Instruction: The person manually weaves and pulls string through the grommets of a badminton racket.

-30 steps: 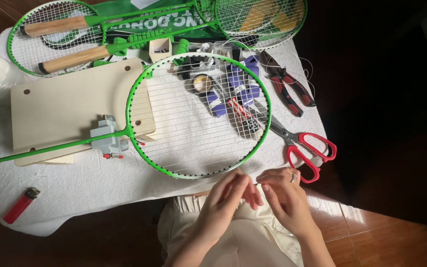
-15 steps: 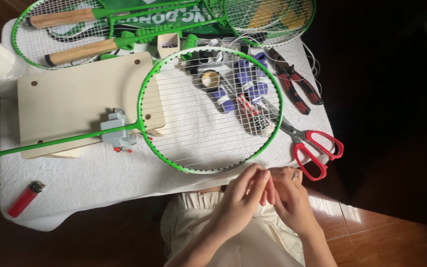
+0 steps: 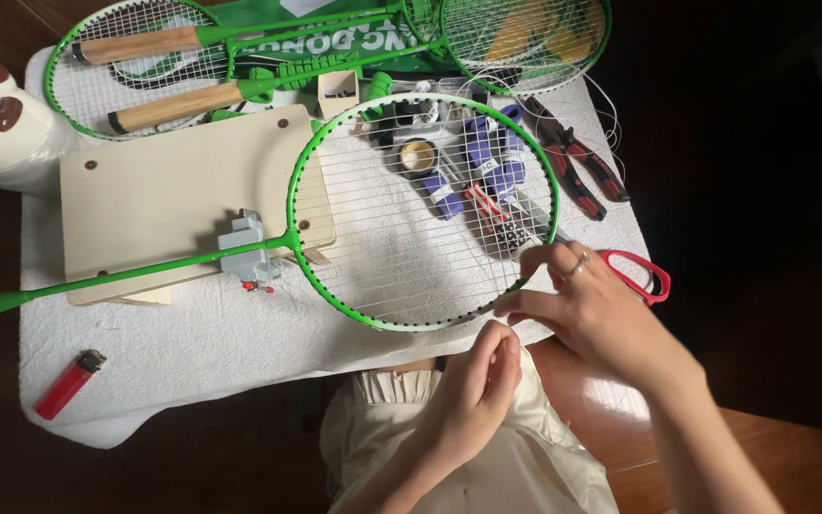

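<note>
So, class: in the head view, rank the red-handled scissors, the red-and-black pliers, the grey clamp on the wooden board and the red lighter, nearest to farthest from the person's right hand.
1. Red-handled scissors, partly under the right hand.
2. Red-and-black pliers, beyond the hand.
3. Grey clamp, left, on the wooden board.
4. Red lighter, far left, near edge.

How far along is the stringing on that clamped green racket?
Strings in one direction already fill the green racket, held in the grey clamp on the wooden board. In hand: the right hand is at the frame's lower right edge, and the left hand pinches something just below. Left: no crossing strings show yet.
</note>
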